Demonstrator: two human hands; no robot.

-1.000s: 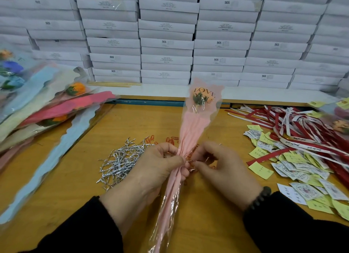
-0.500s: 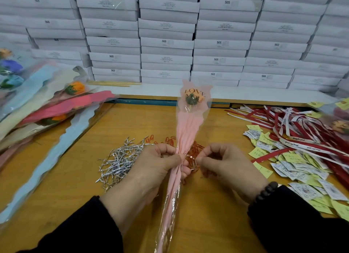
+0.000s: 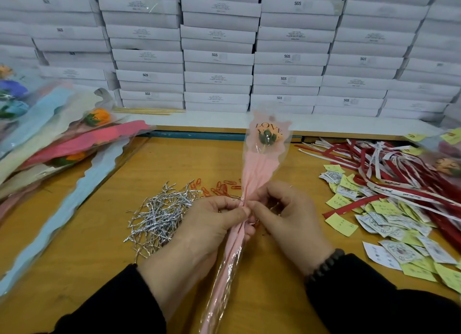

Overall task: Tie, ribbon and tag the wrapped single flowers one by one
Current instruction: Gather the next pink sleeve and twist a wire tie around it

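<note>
1. Bare table (image 3: 82,271) is lying open left of and below the left hand's fingers (image 3: 234,210)
2. A heap of silver twist ties (image 3: 159,214) is crowding just left of those fingers
3. Orange paper clips (image 3: 219,187) are lying just beyond them
4. Tags (image 3: 389,224) and ribbons (image 3: 399,181) are filling the room right of the right hand's fingers (image 3: 259,206)
5. Stacked white boxes (image 3: 217,57) are walling off the far side, well beyond both
</note>
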